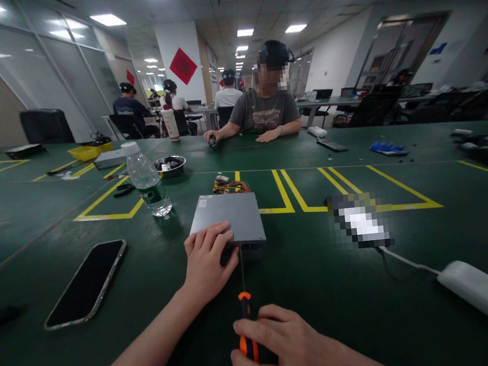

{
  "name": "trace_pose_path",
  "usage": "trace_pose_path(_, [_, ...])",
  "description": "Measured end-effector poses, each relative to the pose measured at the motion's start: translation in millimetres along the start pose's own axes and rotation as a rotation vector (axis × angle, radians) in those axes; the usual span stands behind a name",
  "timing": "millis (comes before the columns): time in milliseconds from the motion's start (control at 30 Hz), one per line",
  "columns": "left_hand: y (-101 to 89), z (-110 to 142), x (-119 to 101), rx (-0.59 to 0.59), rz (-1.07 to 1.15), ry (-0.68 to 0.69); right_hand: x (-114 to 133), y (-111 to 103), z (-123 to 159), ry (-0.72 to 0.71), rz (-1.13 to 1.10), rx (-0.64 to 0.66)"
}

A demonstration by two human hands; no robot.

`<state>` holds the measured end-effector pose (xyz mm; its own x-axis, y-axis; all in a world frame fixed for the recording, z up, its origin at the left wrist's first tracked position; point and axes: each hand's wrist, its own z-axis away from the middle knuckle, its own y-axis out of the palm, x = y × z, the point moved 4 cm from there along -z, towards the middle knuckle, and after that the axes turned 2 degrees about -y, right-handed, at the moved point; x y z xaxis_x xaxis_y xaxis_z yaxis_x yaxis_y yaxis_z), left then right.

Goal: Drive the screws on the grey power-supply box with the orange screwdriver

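A grey metal computer power supply (230, 214) lies on the green table in front of me, its bundle of coloured cables (231, 185) at the far side. My left hand (210, 258) grips its near left corner, fingers over the top face and thumb low by the near side. In my right hand (281, 343) is an orange and black screwdriver (245, 306), held by its handle. The shaft points away from me, up to the near side of the power supply. Where its tip ends I cannot tell, since the near side is dark.
A water bottle (147, 183) and a phone (87, 284) are to the left, with a metal bowl (170, 165) behind. On the right, a cable joins a blurred device (360, 223) to a white power bank-like block (483, 292). A co-worker (267, 109) sits opposite.
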<state>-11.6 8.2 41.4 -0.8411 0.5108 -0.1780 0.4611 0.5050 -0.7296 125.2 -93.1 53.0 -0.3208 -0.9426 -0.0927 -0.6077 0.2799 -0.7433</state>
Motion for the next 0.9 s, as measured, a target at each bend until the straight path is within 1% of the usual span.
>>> trace_pose_path(333, [-0.9, -0.7, -0.8, -0.006, 0.000, 0.007, 0.7, 0.7, -0.8, 0.030, -0.011, 0.004])
trace_pose_path(667, [-0.6, -1.0, -1.6, -0.008, -0.015, 0.013, 0.5, 0.1, 0.1, 0.005, 0.014, -0.038])
trace_pose_path(800, [-0.3, -0.7, -1.1, -0.012, -0.017, 0.011, 0.0, -1.4, 1.0, 0.035, -0.007, -0.024])
trace_pose_path(900, [-0.1, -0.5, -0.6, -0.001, -0.012, 0.011, -0.3, -1.2, 3.3, 0.051, -0.015, 0.010])
